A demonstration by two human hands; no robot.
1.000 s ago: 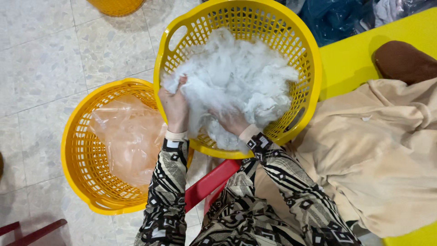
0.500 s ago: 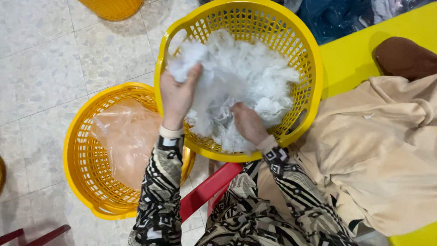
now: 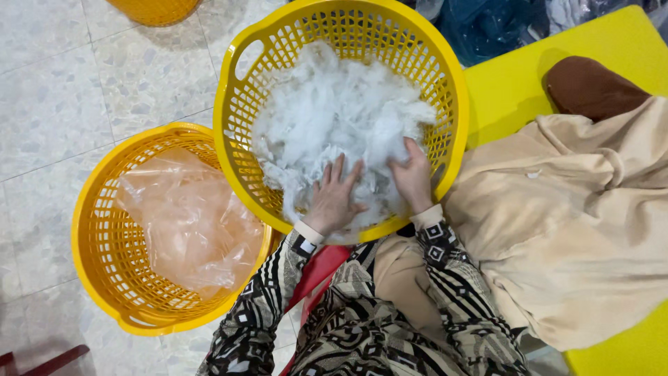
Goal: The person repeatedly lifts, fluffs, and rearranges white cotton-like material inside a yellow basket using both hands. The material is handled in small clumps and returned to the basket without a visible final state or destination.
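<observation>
As both hands (image 3: 372,191) press down, white fluff (image 3: 341,125) sits under grip.

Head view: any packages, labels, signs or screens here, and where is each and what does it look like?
No labels, signs or screens show.
Clear plastic bag: the only packaging, crumpled and see-through, lying inside the yellow basket on the floor at left.
White fluffy filling: loose, unpackaged, in the upper yellow basket; left hand and right hand press into it.

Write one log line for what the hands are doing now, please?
left hand: flat on white fluff | right hand: on fluff | fluff: in yellow basket | second basket: clear plastic bag
</observation>
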